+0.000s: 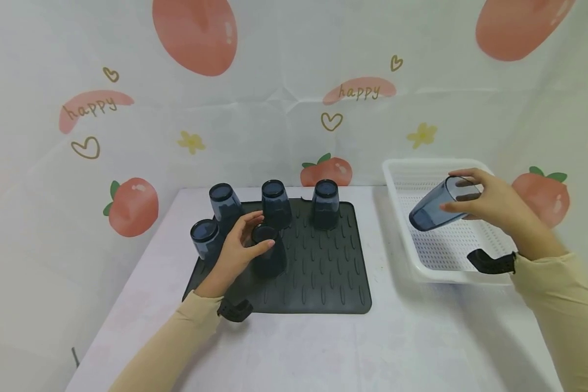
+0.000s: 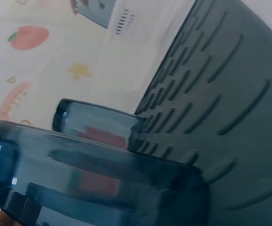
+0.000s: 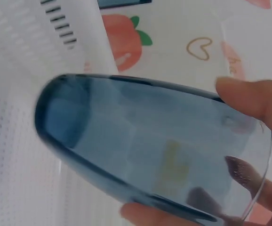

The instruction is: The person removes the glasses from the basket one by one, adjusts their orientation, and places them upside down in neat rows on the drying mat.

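Observation:
My left hand (image 1: 240, 246) curves its thumb and fingers around the top of a blue drinking glass (image 1: 269, 258), which stands upside down on a dark ribbed drying mat (image 1: 318, 272). In the left wrist view this glass (image 2: 98, 174) fills the foreground, with only fingertips showing at the left edge. My right hand (image 1: 495, 201) grips another blue glass (image 1: 433, 207) near its clear rim, above a white basket (image 1: 414, 267). That glass is tilted, its thick base pointing down and left. In the right wrist view, thumb and fingers press the glass (image 3: 140, 136) from opposite sides.
Other upturned glasses stand on the mat: a left one (image 1: 208, 239), a back left one (image 1: 225, 201), a middle one (image 1: 276, 204) and a right one (image 1: 325, 204). Under everything is a white table (image 1: 323, 348), with a printed cloth (image 1: 274, 130) hanging behind.

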